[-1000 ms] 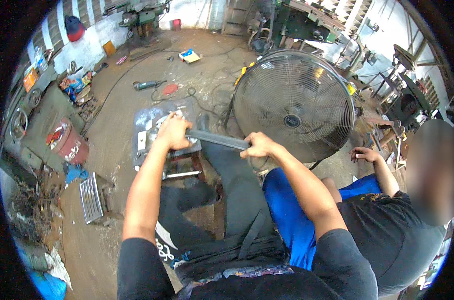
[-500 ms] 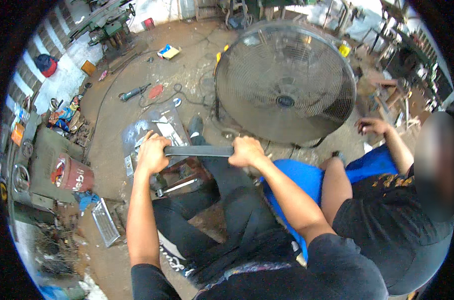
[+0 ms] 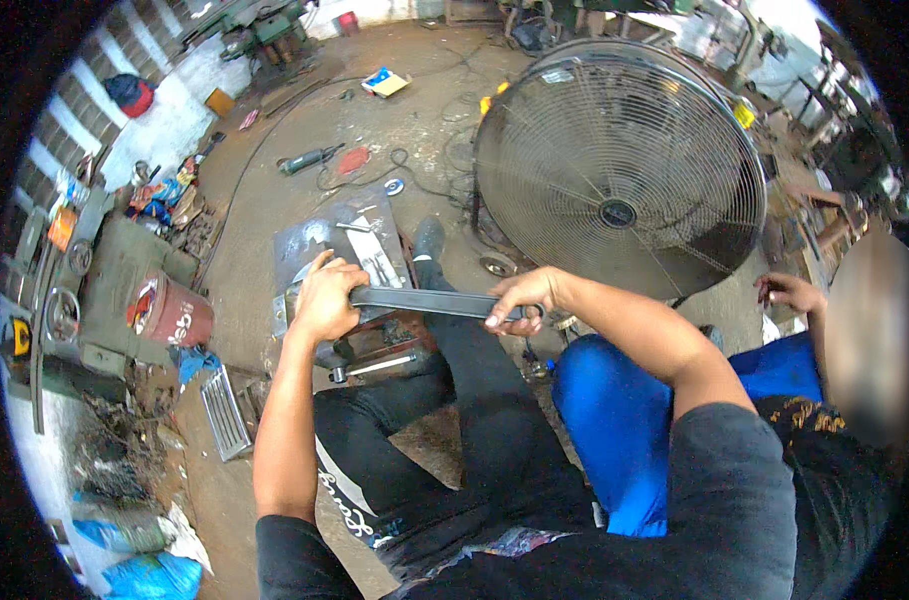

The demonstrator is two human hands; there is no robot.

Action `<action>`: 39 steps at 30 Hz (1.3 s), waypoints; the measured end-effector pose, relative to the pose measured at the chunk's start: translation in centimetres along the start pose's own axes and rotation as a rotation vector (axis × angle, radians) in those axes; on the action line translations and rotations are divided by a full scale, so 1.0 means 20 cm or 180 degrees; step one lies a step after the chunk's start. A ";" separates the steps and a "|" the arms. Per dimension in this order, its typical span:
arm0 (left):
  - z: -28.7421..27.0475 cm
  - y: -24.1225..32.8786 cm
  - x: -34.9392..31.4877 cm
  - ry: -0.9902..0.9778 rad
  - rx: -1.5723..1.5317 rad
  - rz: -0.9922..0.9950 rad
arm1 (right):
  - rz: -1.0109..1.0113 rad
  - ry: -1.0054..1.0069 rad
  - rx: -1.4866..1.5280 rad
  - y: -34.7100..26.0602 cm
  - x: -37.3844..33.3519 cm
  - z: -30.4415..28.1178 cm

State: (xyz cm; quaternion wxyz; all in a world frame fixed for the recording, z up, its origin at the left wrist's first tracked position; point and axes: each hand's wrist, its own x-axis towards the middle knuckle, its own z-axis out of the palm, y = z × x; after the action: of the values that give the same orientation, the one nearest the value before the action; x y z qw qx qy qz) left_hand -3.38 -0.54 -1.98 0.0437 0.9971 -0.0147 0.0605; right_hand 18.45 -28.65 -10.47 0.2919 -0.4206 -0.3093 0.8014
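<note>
Bar [image 3: 429, 301] runs from left fingers [image 3: 344, 277] through curled right fingers [image 3: 517, 296].

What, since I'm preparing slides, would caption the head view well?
Left hand and right hand hold a dark bar between them, fan beyond.

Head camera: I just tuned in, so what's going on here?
The person's left hand and right hand grip a dark bar near its ends, roughly level across the picture. A low table with a few things on it stands beyond the left hand. A co-worker's hand, at right, is clear of the bar.
</note>
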 end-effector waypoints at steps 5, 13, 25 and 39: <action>0.00 -0.01 0.00 0.0066 -0.0209 0.0046 | -0.0203 0.0370 0.0849 0.01 -0.06 0.15; -0.02 -0.02 0.00 0.0081 -0.0259 0.0002 | -0.0295 0.1151 0.0395 -0.07 -0.12 0.29; -0.04 -0.07 -0.08 0.0073 -0.0608 0.0386 | -0.0167 0.2043 0.0822 -0.02 -0.01 0.75; 0.02 -0.08 -0.06 0.0463 -0.0875 0.0065 | -0.0276 0.6169 -0.4329 -0.15 0.05 1.02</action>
State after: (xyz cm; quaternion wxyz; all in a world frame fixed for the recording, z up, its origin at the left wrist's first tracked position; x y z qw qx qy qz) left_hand -4.52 1.01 -2.68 0.1801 0.9745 -0.0298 0.1304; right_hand 1.16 -31.19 0.60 0.1477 -0.9104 -0.3357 -0.1912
